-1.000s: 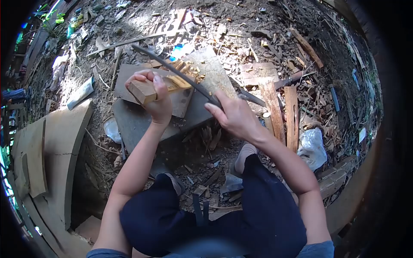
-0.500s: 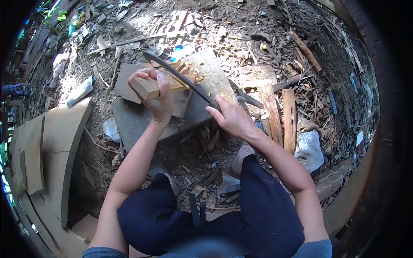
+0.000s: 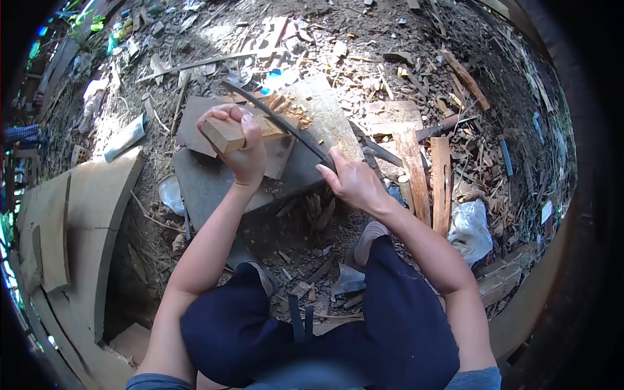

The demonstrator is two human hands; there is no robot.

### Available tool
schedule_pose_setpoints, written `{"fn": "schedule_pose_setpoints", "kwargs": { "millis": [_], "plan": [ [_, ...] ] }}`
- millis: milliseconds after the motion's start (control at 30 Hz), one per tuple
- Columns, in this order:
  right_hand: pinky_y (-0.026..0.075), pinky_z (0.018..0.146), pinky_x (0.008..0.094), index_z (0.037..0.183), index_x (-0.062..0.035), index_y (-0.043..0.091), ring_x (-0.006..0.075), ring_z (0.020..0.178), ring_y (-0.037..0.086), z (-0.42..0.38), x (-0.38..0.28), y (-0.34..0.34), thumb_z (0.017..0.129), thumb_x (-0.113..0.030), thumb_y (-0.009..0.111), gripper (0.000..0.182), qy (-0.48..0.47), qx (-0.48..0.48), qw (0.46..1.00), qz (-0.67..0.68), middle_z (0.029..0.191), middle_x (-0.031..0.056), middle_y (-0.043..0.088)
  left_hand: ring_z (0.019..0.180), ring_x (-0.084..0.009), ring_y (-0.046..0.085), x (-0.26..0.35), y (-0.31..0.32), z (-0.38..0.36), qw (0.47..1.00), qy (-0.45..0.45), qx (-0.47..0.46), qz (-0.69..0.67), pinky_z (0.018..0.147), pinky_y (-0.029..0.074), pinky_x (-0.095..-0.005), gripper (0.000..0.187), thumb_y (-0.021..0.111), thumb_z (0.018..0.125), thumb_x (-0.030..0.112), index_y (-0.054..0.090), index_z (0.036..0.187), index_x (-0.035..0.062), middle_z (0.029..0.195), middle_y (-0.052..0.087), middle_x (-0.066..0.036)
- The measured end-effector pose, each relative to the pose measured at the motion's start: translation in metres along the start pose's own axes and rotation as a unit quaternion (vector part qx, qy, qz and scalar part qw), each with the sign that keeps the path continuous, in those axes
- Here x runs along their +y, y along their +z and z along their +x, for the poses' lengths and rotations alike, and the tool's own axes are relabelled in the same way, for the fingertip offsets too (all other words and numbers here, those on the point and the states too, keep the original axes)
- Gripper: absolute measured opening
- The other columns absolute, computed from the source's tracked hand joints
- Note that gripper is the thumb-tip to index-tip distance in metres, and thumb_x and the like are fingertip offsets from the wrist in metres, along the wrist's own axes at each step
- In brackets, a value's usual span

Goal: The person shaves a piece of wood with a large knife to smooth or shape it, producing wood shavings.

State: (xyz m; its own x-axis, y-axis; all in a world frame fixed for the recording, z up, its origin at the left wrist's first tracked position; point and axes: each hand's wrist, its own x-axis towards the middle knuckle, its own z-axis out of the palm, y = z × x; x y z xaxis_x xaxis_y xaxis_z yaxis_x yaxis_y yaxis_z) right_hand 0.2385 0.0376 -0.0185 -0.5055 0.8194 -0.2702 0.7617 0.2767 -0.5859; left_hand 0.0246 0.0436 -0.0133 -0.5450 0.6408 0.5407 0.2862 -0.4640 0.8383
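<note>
My left hand (image 3: 246,146) is wrapped round a pale block of wood (image 3: 225,135), its squared end facing me. The block's far part runs right, beneath the blade, over a small board (image 3: 281,159) on a grey slab (image 3: 201,185). My right hand (image 3: 357,183) grips a machete (image 3: 278,121) low on the right. Its long dark blade slants up and left across the block, the tip lying beyond my left hand. Most of the handle is hidden in my fingers. Fresh wood chips (image 3: 303,118) lie just past the blade.
Two wooden pieces (image 3: 411,172) (image 3: 440,188) and a clear plastic bag (image 3: 469,227) lie at right. Another knife-like tool (image 3: 437,129) rests behind them. Curved boards (image 3: 84,221) lean at left. Chips and debris litter the ground round my feet.
The machete blade has turned slightly and looks narrower, more edge-on. Both hands keep their grips. The whole view has shifted a little.
</note>
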Motion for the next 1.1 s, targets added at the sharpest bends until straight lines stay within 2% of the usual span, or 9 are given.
{"fn": "schedule_pose_setpoints", "kwargs": {
  "millis": [167, 200, 300, 533, 700, 767, 900, 1000, 1100],
  "plan": [
    [0.044, 0.057, 0.0463, 0.101, -0.0018, 0.05, 0.0406, 0.061, 0.061, -0.005, -0.03, -0.049, 0.098, -0.035, 0.053, 0.033, -0.066, 0.03, 0.988, 0.139, 0.065, 0.0205, 0.058, 0.085, -0.012, 0.044, -0.002, 0.001, -0.003, 1.0, -0.005, 0.011, -0.017, 0.079, 0.043, -0.0285, 0.03, 0.052, 0.083, -0.002, 0.034, 0.105, 0.0076, 0.094, 0.042, -0.005],
    [0.048, 0.056, 0.0513, 0.105, -0.0004, 0.049, 0.0458, 0.065, 0.062, -0.01, -0.048, -0.071, 0.096, -0.035, 0.055, 0.036, -0.086, 0.046, 0.984, 0.149, 0.066, 0.0269, 0.06, 0.086, -0.0123, 0.045, 0.002, 0.006, -0.004, 0.999, -0.026, 0.027, -0.03, 0.079, 0.043, -0.0284, 0.028, 0.052, 0.084, -0.003, 0.035, 0.105, 0.0071, 0.095, 0.043, -0.006],
    [0.048, 0.053, 0.049, 0.106, -0.0007, 0.049, 0.0448, 0.063, 0.062, -0.021, -0.071, -0.091, 0.095, -0.032, 0.057, 0.034, -0.175, 0.148, 0.955, 0.187, 0.065, 0.026, 0.06, 0.087, -0.0124, 0.045, 0.005, 0.005, 0.0, 1.0, -0.014, 0.008, -0.003, 0.081, 0.042, -0.0283, 0.028, 0.051, 0.084, -0.003, 0.035, 0.105, 0.0063, 0.094, 0.044, -0.006],
    [0.05, 0.063, 0.0527, 0.106, 0.0008, 0.051, 0.0468, 0.074, 0.064, 0.013, 0.005, 0.003, 0.097, -0.038, 0.051, 0.04, -0.025, 0.05, 0.998, -0.005, 0.077, 0.0287, 0.064, 0.084, -0.0123, 0.043, 0.005, -0.001, -0.002, 0.999, 0.009, 0.013, 0.028, 0.082, 0.043, -0.0285, 0.03, 0.053, 0.083, -0.003, 0.033, 0.104, 0.0069, 0.093, 0.042, -0.006],
    [0.045, 0.063, 0.0473, 0.099, -0.0019, 0.051, 0.0373, 0.069, 0.063, 0.008, -0.012, -0.025, 0.098, -0.04, 0.05, 0.038, -0.012, 0.0, 0.989, 0.147, 0.071, 0.0212, 0.061, 0.084, -0.0118, 0.043, 0.0, -0.001, -0.005, 0.999, -0.004, 0.011, -0.031, 0.077, 0.045, -0.0271, 0.034, 0.053, 0.082, -0.005, 0.032, 0.105, 0.0086, 0.095, 0.042, -0.007],
    [0.046, 0.066, 0.0526, 0.101, 0.0012, 0.049, 0.0482, 0.073, 0.062, -0.001, -0.042, -0.062, 0.097, -0.038, 0.052, 0.04, -0.045, 0.035, 0.985, 0.161, 0.075, 0.0291, 0.062, 0.084, -0.0117, 0.044, 0.003, -0.002, -0.005, 1.0, -0.007, 0.016, -0.018, 0.078, 0.045, -0.0273, 0.034, 0.053, 0.082, -0.005, 0.032, 0.105, 0.009, 0.095, 0.042, -0.006],
    [0.045, 0.053, 0.0482, 0.099, 0.0001, 0.047, 0.0448, 0.064, 0.063, -0.014, -0.072, -0.088, 0.095, -0.028, 0.059, 0.03, -0.139, 0.115, 0.954, 0.24, 0.067, 0.0222, 0.061, 0.085, -0.0116, 0.045, 0.008, -0.001, -0.004, 1.0, -0.021, 0.012, -0.018, 0.079, 0.044, -0.028, 0.032, 0.053, 0.083, -0.002, 0.032, 0.105, 0.0087, 0.094, 0.043, -0.006],
    [0.049, 0.051, 0.0499, 0.103, 0.0, 0.048, 0.0453, 0.061, 0.062, -0.006, -0.04, -0.035, 0.096, -0.029, 0.057, 0.032, -0.13, 0.139, 0.973, 0.134, 0.067, 0.0245, 0.062, 0.086, -0.0121, 0.045, 0.007, 0.0, -0.005, 1.0, -0.002, 0.018, -0.008, 0.08, 0.044, -0.0279, 0.031, 0.053, 0.084, -0.001, 0.032, 0.105, 0.0083, 0.094, 0.042, -0.006],
    [0.051, 0.06, 0.0536, 0.106, 0.002, 0.049, 0.0472, 0.066, 0.063, 0.005, 0.004, 0.009, 0.097, -0.035, 0.052, 0.039, -0.054, 0.045, 0.997, -0.029, 0.071, 0.0268, 0.064, 0.086, -0.0122, 0.044, 0.004, -0.009, -0.003, 1.0, -0.015, 0.003, -0.008, 0.081, 0.043, -0.0276, 0.031, 0.053, 0.084, -0.001, 0.032, 0.105, 0.0078, 0.094, 0.042, -0.006]
  ]
}}
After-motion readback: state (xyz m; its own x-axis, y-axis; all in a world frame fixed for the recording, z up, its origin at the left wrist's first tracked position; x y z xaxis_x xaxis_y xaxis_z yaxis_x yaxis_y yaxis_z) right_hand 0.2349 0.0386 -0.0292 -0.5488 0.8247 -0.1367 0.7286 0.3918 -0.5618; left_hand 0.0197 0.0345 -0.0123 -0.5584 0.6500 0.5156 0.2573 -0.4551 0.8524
